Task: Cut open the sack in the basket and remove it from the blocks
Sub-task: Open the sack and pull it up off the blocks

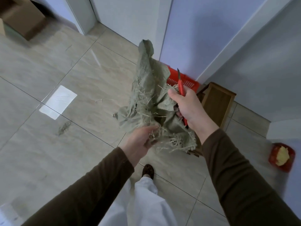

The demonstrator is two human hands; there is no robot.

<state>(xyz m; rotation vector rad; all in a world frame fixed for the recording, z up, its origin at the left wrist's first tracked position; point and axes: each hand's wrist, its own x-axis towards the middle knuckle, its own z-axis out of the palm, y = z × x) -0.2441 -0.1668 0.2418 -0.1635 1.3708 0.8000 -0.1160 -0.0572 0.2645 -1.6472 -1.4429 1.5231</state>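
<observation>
Loads of open tile floor (53,66) off to the left. Right side's cramped though: the red basket (187,80) sits tucked in the wall corner, a wooden box (218,101) just beside it, and the frayed sack (149,95) hangs in front, blocking the basket.

The grey-green woven sack (151,98) is all crumpled and slit open, with pale frayed strands hanging off its cut edges. It's lifted up in the air, one torn end sticking straight up, the rest drooping in folds. The red plastic basket (187,81) with slotted walls sits on the tiled floor right in the wall corner, mostly hidden behind the sack. Can't make out the blocks.
</observation>
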